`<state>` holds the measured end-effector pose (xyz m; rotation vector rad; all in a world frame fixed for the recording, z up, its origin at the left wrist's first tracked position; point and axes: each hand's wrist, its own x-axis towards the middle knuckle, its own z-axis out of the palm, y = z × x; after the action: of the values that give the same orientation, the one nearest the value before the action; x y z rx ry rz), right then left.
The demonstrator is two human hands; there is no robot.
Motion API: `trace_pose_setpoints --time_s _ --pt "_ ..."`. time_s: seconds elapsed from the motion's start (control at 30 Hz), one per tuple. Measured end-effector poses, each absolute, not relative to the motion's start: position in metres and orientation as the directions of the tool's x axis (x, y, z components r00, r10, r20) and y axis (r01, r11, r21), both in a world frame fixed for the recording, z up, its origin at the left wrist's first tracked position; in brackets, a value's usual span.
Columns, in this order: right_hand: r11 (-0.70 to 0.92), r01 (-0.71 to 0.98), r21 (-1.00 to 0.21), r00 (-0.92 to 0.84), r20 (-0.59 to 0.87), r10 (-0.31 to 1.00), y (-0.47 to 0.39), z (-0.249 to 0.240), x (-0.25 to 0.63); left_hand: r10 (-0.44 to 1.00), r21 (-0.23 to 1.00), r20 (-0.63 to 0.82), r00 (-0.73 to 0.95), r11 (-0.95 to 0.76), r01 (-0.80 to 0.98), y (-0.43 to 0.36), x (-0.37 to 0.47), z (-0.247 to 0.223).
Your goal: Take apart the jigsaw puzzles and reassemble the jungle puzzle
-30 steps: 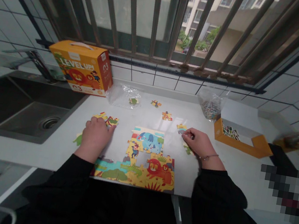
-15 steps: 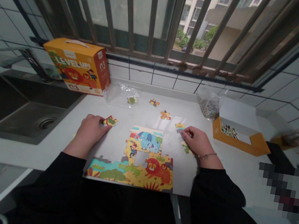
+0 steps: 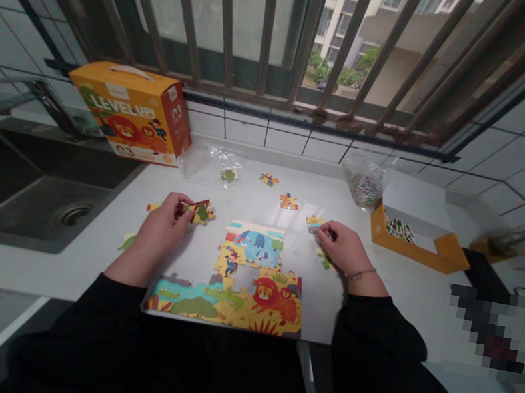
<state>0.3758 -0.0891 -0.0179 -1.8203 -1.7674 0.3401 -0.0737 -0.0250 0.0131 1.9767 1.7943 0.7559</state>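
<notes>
A partly joined animal puzzle point(image 3: 223, 301) lies at the counter's front edge, with elephants at the top, lions at the right and a gap in its middle. Left of the elephants, my left hand point(image 3: 165, 227) is closed on a green and red puzzle piece point(image 3: 202, 212), pinched between thumb and fingers. My right hand point(image 3: 342, 248) has its fingertips closed on a yellow and blue piece point(image 3: 313, 222) on the counter. Under that hand's near side a green piece point(image 3: 323, 259) is partly covered. Two loose pieces, one orange point(image 3: 289, 201) and one yellow point(image 3: 269, 179), lie behind the puzzle.
An orange puzzle box point(image 3: 129, 112) stands back left beside a sink point(image 3: 33, 197). Near it lies a clear bag point(image 3: 202, 162) with a green piece. A bag of small pieces point(image 3: 366, 186) and an open orange tray point(image 3: 417, 254) are at the right.
My left hand has lifted slightly and turned its piece, uncovering pieces to its left. My right hand stays almost in place at its piece. The view has shifted slightly.
</notes>
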Motion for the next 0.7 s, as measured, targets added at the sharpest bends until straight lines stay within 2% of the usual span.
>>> trace_pose_setpoints --time_s 0.1,0.2,0.33,0.47,0.6,0.7 --pt "0.042 0.827 -0.560 0.094 0.211 0.973 -0.089 -0.018 0.376 0.973 0.605 0.181 0.140 -0.223 0.764 -0.035 -0.063 0.020" --pt "0.040 0.826 -0.562 0.108 0.227 0.968 -0.088 -0.019 0.376 0.933 0.601 0.189 0.306 -0.357 0.716 -0.052 -0.046 0.026" --pt "0.031 0.826 -0.563 0.111 0.216 0.970 -0.088 -0.019 0.377 0.824 0.650 0.138 0.550 -0.495 0.577 -0.084 -0.017 0.024" --pt "0.030 0.823 -0.567 0.112 0.213 0.971 -0.089 -0.020 0.377 0.703 0.677 0.064 0.708 -0.552 0.487 -0.111 0.007 0.006" --pt "0.037 0.818 -0.574 0.105 0.212 0.972 -0.089 -0.023 0.379 0.658 0.638 0.075 0.750 -0.609 0.471 -0.120 0.016 -0.012" --pt "0.029 0.814 -0.580 0.111 0.204 0.973 -0.088 -0.025 0.381 0.692 0.527 0.126 0.711 -0.654 0.543 -0.113 0.001 -0.008"
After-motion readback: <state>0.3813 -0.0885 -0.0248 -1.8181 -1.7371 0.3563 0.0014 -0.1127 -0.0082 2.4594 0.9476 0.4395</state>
